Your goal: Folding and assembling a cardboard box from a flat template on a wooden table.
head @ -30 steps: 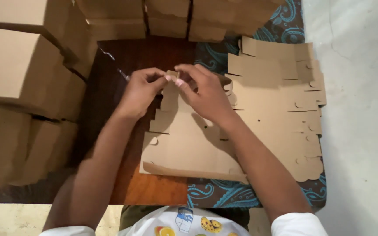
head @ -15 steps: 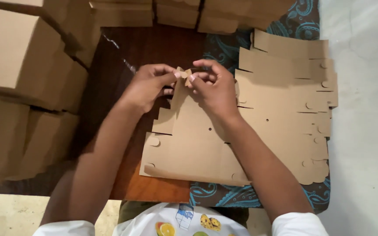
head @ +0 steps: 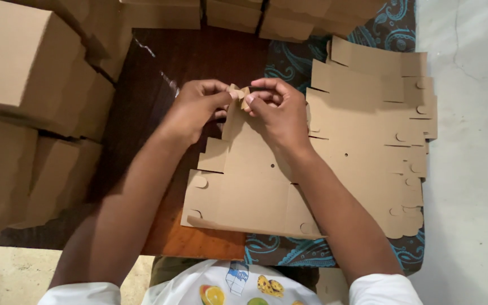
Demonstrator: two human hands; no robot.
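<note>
Cardboard blank [head: 249,186], flat, die-cut, brown: lies on the dark wooden surface [head: 159,85] directly before the person, near edge towards the body, far end raised between both hands. Left hand [head: 196,107]: fingers closed, pinching the small folded tab at the blank's far end. Right hand [head: 278,110]: fingers likewise closed on the same tab, thumb tips of the two hands nearly meeting. Stack of flat blanks [head: 374,141]: just right of the held piece, resting on blue patterned cloth [head: 289,56]. Assembled boxes [head: 24,62]: piled at left and along the far edge.
</note>
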